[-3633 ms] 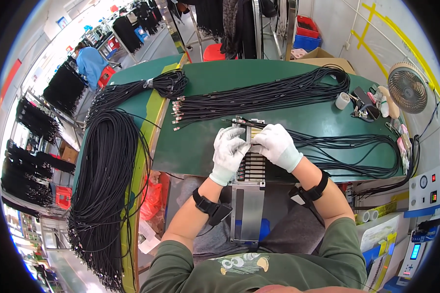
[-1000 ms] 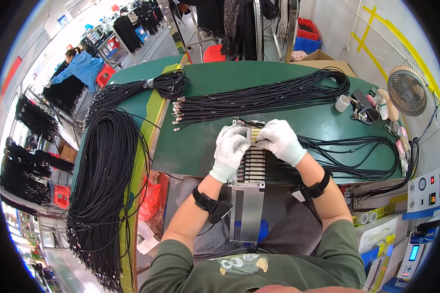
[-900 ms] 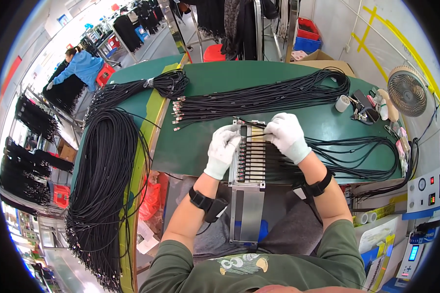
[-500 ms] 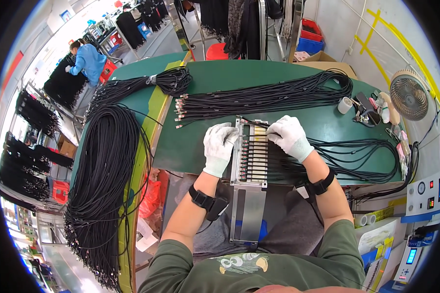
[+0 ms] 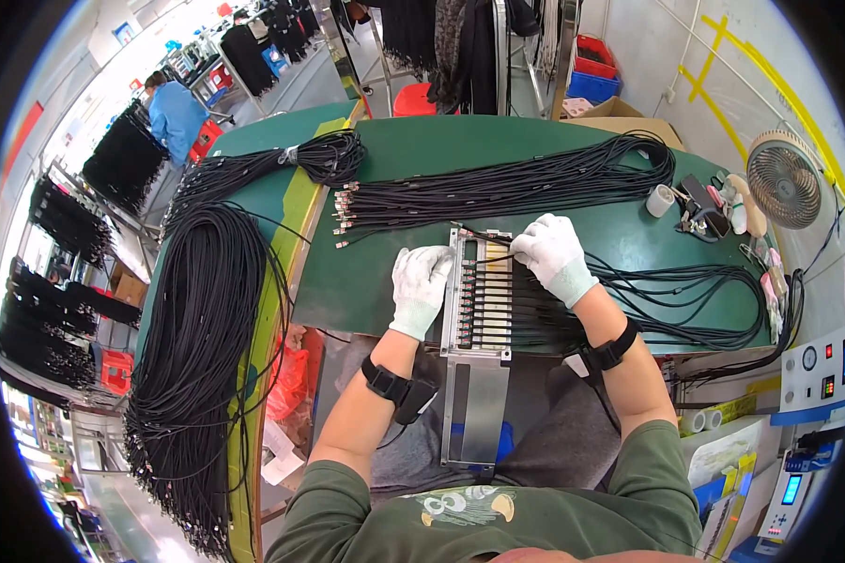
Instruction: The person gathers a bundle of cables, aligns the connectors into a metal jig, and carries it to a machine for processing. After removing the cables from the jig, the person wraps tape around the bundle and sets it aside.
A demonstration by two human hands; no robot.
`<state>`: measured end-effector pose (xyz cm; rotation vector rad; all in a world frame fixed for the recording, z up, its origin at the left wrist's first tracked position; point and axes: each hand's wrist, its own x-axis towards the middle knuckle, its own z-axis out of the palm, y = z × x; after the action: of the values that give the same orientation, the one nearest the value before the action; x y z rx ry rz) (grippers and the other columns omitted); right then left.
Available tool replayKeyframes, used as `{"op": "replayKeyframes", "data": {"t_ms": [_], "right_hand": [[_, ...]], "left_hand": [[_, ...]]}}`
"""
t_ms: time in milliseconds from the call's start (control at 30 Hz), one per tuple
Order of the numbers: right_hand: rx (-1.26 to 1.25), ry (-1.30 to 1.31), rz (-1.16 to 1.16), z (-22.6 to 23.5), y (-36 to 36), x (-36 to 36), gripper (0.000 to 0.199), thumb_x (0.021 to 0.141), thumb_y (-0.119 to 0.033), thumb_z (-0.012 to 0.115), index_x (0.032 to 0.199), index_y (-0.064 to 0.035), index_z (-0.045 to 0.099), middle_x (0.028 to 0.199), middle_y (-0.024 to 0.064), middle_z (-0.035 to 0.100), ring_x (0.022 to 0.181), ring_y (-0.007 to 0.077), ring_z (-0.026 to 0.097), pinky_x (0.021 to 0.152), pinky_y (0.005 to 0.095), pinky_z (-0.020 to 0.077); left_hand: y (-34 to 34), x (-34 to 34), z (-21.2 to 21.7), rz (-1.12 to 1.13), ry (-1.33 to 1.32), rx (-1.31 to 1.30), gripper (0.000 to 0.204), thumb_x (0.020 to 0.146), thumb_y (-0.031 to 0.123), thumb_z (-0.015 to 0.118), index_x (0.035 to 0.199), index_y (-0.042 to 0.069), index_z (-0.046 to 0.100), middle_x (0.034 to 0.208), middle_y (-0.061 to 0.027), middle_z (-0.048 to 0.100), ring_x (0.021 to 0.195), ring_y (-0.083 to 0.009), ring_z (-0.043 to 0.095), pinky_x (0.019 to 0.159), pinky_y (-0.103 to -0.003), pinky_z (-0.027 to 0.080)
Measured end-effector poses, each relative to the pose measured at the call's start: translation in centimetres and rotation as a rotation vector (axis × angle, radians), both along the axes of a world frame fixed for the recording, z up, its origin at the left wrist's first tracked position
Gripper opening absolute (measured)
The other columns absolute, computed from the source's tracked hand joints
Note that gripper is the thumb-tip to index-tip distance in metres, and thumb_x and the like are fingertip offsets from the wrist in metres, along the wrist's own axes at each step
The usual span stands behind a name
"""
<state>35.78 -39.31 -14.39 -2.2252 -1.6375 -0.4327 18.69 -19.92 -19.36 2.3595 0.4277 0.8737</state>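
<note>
A metal fixture (image 5: 449,324) with a row of slots stands at the table's near edge in front of me. Black cables (image 5: 540,314) lie across its slots, their connector ends lined up along its left side. My left hand (image 5: 420,286), in a white glove, is beside the fixture's upper left edge, fingers curled together; what they hold, if anything, is hidden. My right hand (image 5: 548,255), also gloved, is at the upper right of the fixture, thumb and fingers pinched on a black cable (image 5: 494,240) that runs over the top slots.
Bundled black cables (image 5: 507,183) lie across the green table (image 5: 413,141). A big cable heap (image 5: 202,328) hangs at the left. A tape roll (image 5: 660,201) and a fan (image 5: 783,178) are at the right. A person in blue (image 5: 175,117) works at the far left.
My right hand has shifted slightly up and away from the slots. The cable that stretched between my hands now lies in the fixture. My left hand has pulled back a little.
</note>
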Motion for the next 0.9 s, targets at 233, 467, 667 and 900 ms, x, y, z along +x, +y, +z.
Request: {"op": "replayKeyframes", "data": {"t_ms": [233, 467, 667, 900], "right_hand": [[-0.045, 0.010, -0.002, 0.2, 0.2, 0.1, 0.008, 0.079, -0.021, 0.073, 0.086, -0.0168, 0.072, 0.086, -0.0001, 0.066, 0.095, 0.0244, 0.058, 0.085, 0.0386, 0.0423], [-0.029, -0.034, 0.009, -0.3, 0.0, -0.9, 0.014, 0.077, -0.023, 0.075, 0.088, -0.0160, 0.071, 0.087, 0.0007, 0.065, 0.093, 0.0249, 0.058, 0.083, 0.0390, 0.0435], [0.038, 0.063, -0.071, 0.8, 0.6, 0.1, 0.015, 0.077, -0.026, 0.074, 0.088, -0.0152, 0.071, 0.087, 0.0021, 0.066, 0.094, 0.0258, 0.059, 0.083, 0.0388, 0.0442], [0.061, 0.033, -0.139, 0.2, 0.7, 1.8, 0.011, 0.078, -0.024, 0.073, 0.080, -0.0135, 0.071, 0.079, 0.0041, 0.066, 0.087, 0.0266, 0.061, 0.079, 0.0387, 0.0458]], "left_hand": [[0.5, 0.2, -0.9, 0.002, -0.008, 0.030, 0.018, 0.090, 0.028, 0.067, 0.100, 0.015, 0.074, 0.102, -0.0037, 0.072, 0.103, -0.0259, 0.065, 0.108, -0.049, 0.039], [-2.4, 0.9, 2.0, -0.107, 0.015, 0.170, 0.029, 0.085, 0.038, 0.070, 0.110, 0.023, 0.075, 0.131, -0.0183, 0.060, 0.123, -0.0368, 0.053, 0.111, -0.052, 0.036], [-2.8, 1.0, 3.3, -0.165, 0.264, 0.407, 0.034, 0.084, 0.044, 0.069, 0.113, 0.028, 0.076, 0.146, -0.0241, 0.047, 0.133, -0.0424, 0.042, 0.113, -0.059, 0.028], [-2.1, 1.1, 2.2, -0.199, 0.152, 0.333, 0.031, 0.085, 0.040, 0.070, 0.110, 0.023, 0.077, 0.137, -0.0228, 0.055, 0.127, -0.0406, 0.048, 0.110, -0.053, 0.035]]}}
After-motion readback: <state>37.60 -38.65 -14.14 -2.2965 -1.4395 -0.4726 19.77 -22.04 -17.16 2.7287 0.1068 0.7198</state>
